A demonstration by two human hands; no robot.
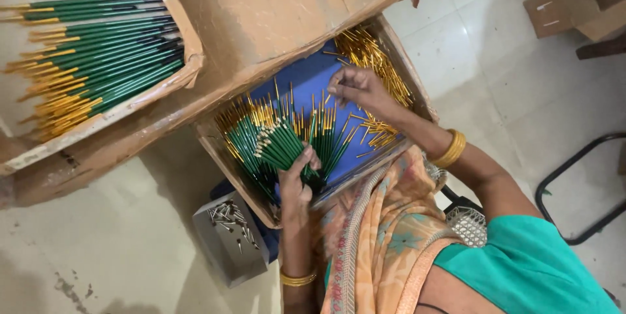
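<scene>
My left hand [297, 177] clenches the fanned green sticks [277, 144] inside the cardboard tray [225, 157]; my right hand [355, 89], above them, pinches one gold cap [334, 86]. Keep the fan steady, cap squarely.

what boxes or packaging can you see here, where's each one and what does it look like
Shallow cardboard tray: top left, brown rim, rows of green sticks with gold tips.
Open cardboard box: centre, brown walls, blue lining, green and gold sticks; left hand grips a bunch, right hand reaches in.
Small grey box: on the floor below, square, holds little metal pieces.
Folded cardboard cartons: top right, plain brown.
</scene>
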